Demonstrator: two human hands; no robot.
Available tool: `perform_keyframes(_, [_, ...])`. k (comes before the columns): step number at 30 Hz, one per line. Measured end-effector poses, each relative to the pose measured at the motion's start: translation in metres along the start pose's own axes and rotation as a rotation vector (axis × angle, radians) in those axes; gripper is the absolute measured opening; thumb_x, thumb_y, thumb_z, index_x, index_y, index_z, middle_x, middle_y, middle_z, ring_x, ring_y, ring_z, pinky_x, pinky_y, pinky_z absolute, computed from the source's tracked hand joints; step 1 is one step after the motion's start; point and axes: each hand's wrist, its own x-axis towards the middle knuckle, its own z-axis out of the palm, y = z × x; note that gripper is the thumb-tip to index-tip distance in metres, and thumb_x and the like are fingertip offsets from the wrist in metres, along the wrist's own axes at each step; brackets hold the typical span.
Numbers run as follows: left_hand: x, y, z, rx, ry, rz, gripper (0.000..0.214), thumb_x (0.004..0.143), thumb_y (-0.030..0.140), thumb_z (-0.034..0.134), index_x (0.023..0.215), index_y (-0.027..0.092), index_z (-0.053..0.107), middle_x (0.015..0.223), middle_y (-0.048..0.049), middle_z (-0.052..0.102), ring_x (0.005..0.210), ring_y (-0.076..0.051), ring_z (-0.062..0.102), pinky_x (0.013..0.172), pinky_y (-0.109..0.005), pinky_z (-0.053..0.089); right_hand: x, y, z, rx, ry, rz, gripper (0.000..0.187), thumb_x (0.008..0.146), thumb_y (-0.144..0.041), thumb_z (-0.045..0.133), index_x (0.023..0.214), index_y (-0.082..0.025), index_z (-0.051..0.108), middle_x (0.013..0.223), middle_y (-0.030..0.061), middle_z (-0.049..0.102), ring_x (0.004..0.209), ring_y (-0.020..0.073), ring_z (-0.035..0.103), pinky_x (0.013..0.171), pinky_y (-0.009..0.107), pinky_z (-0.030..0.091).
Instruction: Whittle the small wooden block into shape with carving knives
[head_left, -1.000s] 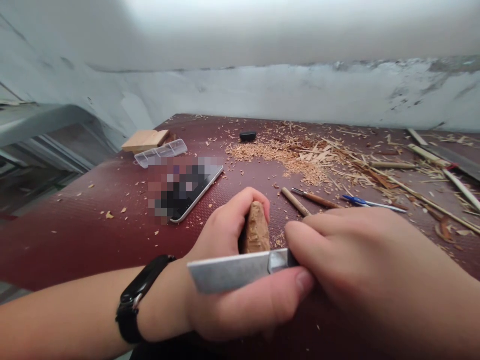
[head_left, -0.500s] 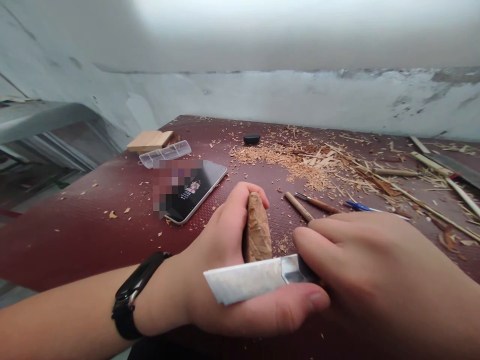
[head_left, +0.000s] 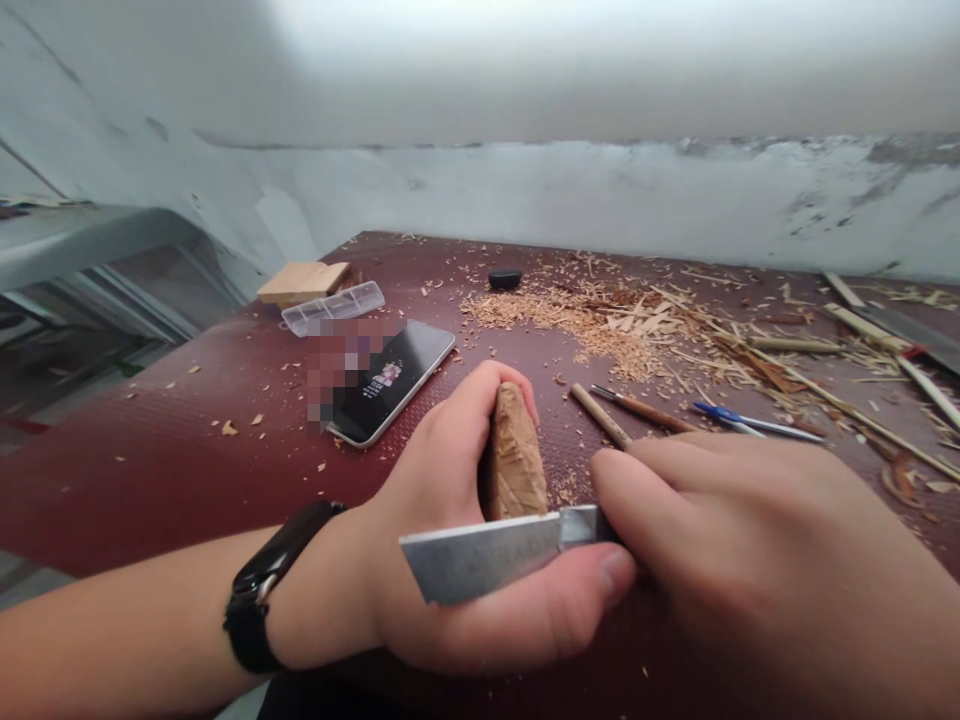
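Note:
A small piece of wood [head_left: 516,455] with a faceted, carved surface is gripped in my left hand [head_left: 442,500], its rounded end pointing away from me. My right hand [head_left: 742,520] is closed round the dark handle of a utility knife [head_left: 480,560]. The wide metal blade lies crosswise in front of the near end of the wood, above my left thumb. The thumb stretches along under the blade toward the knife handle. Most of the handle is hidden by my right fingers. A black wristband [head_left: 270,590] is on my left wrist.
On the dark red table [head_left: 187,430] lie a phone [head_left: 394,385], a clear compartment box [head_left: 334,308], wooden blocks [head_left: 304,282] and a small black object [head_left: 505,279]. Wood shavings [head_left: 570,325] spread behind my hands. A wooden rod [head_left: 600,413], a thin brown-handled tool [head_left: 645,410] and blue pens [head_left: 757,422] lie at right.
The knife blade has shifted slightly left and turned, its face now darker. My right hand has moved slightly; my left hand still holds the wood, its thumb a little further left.

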Motion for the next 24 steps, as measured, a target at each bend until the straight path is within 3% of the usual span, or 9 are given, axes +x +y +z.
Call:
perform_keyframes(5, [-0.004,0.004,-0.001,-0.044,-0.002,-0.046,0.052,0.066,0.026,0.090,0.095,0.022,0.048,0.083,0.0028,0.045,0.070,-0.008,0.040,0.057,-0.021,0.039,-0.005,-0.006,0.001,-0.050,-0.002,0.080,0.023,0.062,-0.008,0.063,0.065,-0.027,0.050,0.057,-0.0019,0.051,0.042,0.0175,0.048,0.041,0.033,0.029])
perform_keyframes(9, [-0.008,-0.002,0.001,-0.061,0.111,-0.041,0.057,0.065,0.030,0.094,0.098,0.023,0.047,0.085,0.0028,0.048,0.073,-0.009,0.043,0.060,-0.021,0.041,-0.013,-0.010,0.005,-0.145,0.043,0.126,0.023,0.058,-0.008,0.060,0.065,-0.027,0.049,0.055,-0.0007,0.051,0.040,0.0193,0.051,0.039,0.032,0.032])
perform_keyframes(12, [-0.010,-0.007,0.003,-0.089,0.071,-0.072,0.058,0.067,0.025,0.094,0.100,0.023,0.047,0.081,0.0049,0.050,0.068,-0.008,0.044,0.059,-0.021,0.040,-0.014,-0.010,0.005,-0.170,0.029,0.131,0.023,0.056,-0.006,0.059,0.064,-0.026,0.051,0.054,-0.0004,0.051,0.039,0.0190,0.052,0.039,0.032,0.031])
perform_keyframes(17, [-0.006,-0.014,0.001,-0.066,0.193,-0.101,0.058,0.074,0.032,0.092,0.105,0.025,0.044,0.082,0.0056,0.054,0.068,-0.008,0.051,0.060,-0.021,0.042,-0.007,-0.004,-0.001,-0.242,-0.001,0.111,0.016,0.070,-0.009,0.068,0.068,-0.023,0.061,0.060,-0.0001,0.056,0.039,0.0165,0.048,0.045,0.033,0.026])
perform_keyframes(20, [0.000,-0.018,-0.004,-0.092,0.078,-0.072,0.063,0.072,0.038,0.092,0.108,0.023,0.042,0.086,0.0037,0.053,0.071,-0.009,0.049,0.062,-0.022,0.043,-0.004,-0.003,-0.001,-0.197,-0.005,0.102,0.018,0.076,-0.014,0.070,0.067,-0.024,0.057,0.059,-0.0009,0.056,0.040,0.0170,0.049,0.045,0.034,0.022])
perform_keyframes(24, [0.007,-0.019,-0.009,-0.036,-0.148,-0.068,0.070,0.070,0.042,0.091,0.114,0.021,0.041,0.092,0.0012,0.050,0.079,-0.012,0.046,0.065,-0.025,0.044,-0.003,-0.001,0.006,-0.100,0.026,0.072,0.026,0.067,-0.009,0.067,0.067,-0.026,0.048,0.057,-0.0039,0.052,0.042,0.0180,0.049,0.044,0.034,0.020])
